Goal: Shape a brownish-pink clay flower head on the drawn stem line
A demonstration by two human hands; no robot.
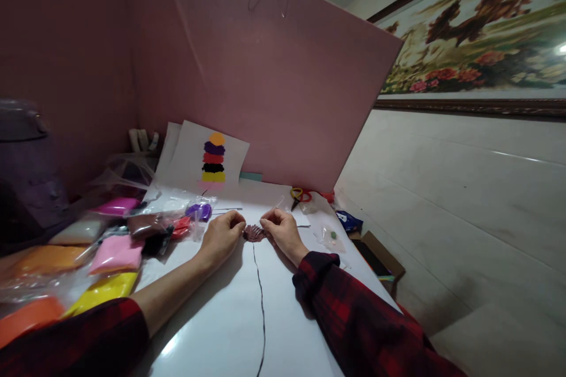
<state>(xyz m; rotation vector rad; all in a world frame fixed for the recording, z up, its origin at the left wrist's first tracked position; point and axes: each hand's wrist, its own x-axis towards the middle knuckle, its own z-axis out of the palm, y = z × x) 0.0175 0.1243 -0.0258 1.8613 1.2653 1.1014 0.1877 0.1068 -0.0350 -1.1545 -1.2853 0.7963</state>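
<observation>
My left hand (223,234) and my right hand (280,228) meet over a white table (221,318), fingers curled in pinches on either side of a small dark reddish ribbed piece (253,232) that looks like moulded clay. A thin black wire (260,300) runs from that piece down the table towards me. Both sleeves are red and black plaid; the left one is pushed up my forearm.
Bags of coloured clay, pink (115,252), yellow (102,290), orange (48,259) and purple (200,211), crowd the table's left. A sheet with stacked colour blobs (213,159) leans on a pink board (274,88). Scissors (299,195) lie behind my right hand; a cardboard box (381,259) sits past the right edge.
</observation>
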